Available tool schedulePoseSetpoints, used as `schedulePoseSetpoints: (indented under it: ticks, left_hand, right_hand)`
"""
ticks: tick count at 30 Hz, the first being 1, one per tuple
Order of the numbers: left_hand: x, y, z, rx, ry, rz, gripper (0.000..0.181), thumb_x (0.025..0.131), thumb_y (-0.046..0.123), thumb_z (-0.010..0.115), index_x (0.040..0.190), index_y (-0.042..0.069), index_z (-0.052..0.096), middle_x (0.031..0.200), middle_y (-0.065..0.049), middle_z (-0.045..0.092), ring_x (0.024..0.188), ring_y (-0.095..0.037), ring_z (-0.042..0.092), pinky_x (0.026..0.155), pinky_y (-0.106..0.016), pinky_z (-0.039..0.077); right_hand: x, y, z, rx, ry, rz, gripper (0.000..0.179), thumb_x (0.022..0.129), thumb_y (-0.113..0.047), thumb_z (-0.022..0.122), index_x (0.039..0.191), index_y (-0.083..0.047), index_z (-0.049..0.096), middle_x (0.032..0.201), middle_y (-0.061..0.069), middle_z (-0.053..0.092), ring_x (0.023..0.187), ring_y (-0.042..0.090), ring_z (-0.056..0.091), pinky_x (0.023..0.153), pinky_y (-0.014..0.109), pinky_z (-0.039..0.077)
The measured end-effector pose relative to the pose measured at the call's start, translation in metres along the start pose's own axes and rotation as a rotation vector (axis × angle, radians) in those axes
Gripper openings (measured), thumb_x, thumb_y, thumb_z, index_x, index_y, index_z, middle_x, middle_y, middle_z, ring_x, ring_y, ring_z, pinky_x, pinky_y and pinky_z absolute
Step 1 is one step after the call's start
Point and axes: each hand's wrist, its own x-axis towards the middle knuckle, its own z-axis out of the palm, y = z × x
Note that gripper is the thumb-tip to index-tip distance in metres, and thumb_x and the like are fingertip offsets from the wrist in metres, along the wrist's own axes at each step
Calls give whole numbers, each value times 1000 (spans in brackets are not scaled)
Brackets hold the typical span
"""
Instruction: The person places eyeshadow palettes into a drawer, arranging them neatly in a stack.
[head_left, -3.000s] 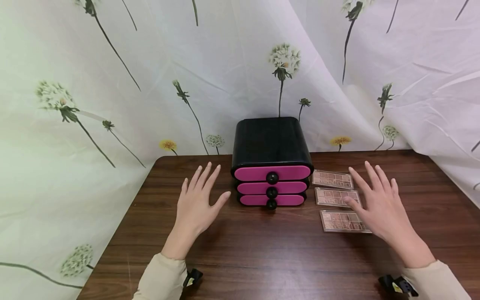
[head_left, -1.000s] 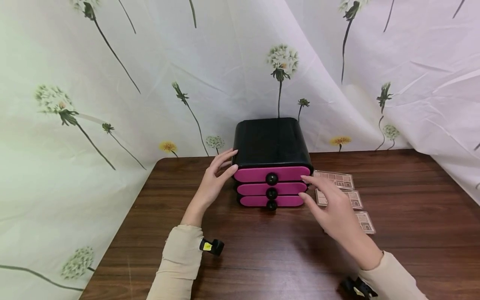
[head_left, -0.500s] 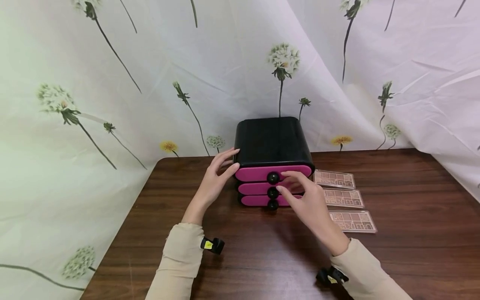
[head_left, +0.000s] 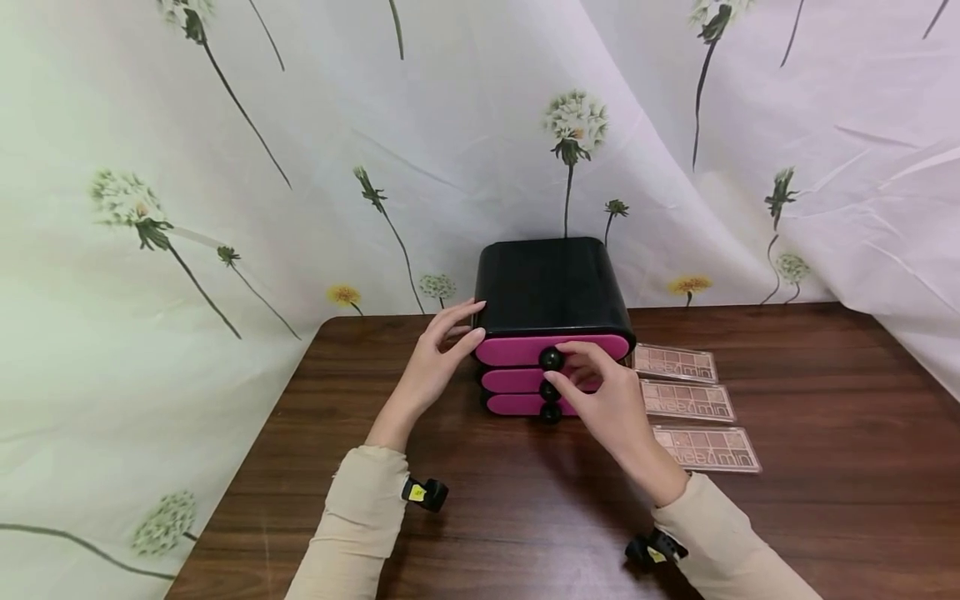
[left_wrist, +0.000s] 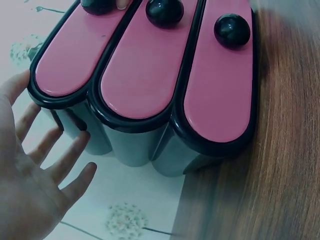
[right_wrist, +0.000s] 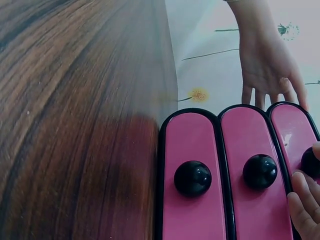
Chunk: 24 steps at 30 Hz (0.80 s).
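A black mini drawer unit [head_left: 551,283] with three pink drawer fronts and round black knobs stands at the back of the table in the head view. All its drawers are closed. My left hand [head_left: 431,367] rests against the unit's left upper edge, thumb at the front corner; the left wrist view has those fingers [left_wrist: 70,162] spread along the side. With thumb and index finger my right hand [head_left: 611,408] pinches the top drawer's knob [head_left: 552,359]. Only the fingertips [right_wrist: 302,200] of that hand show at the right edge of the right wrist view.
Three clear-lidded eyeshadow palettes [head_left: 708,449] lie in a column right of the drawer unit, the nearer ones partly covered by the right hand. A white cloth with dandelion prints [head_left: 420,125] hangs behind the dark wooden table [head_left: 480,517].
Both hands came inward from open hovering poses. The left settled on the unit's left side; the right crossed from the palettes to the top knob and took hold of it.
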Motion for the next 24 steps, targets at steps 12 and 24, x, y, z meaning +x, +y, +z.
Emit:
schedulePoseSetpoints:
  ticks: [12,24]
  left_hand:
    - [13,-34,0,14,20,23,46,102,24,57,147,20,49,157,0,33,133,-29,44,106,-50,37]
    - [12,-35,0,18,18,42,45,102,29,57,146,25,51,157,3,34,123,-30,50,100,-53,41]
  right_hand:
    - [-4,-3,-4,2,-23,-25,33,81,-7,82,111,-10,70,87,-1,71,75,9,67,69,27,56]
    - [-10,-8,-8,-5,-36,-49,35,79,-7,83,111,-10,69,89,-1,72,76,10,66,69,31,57]
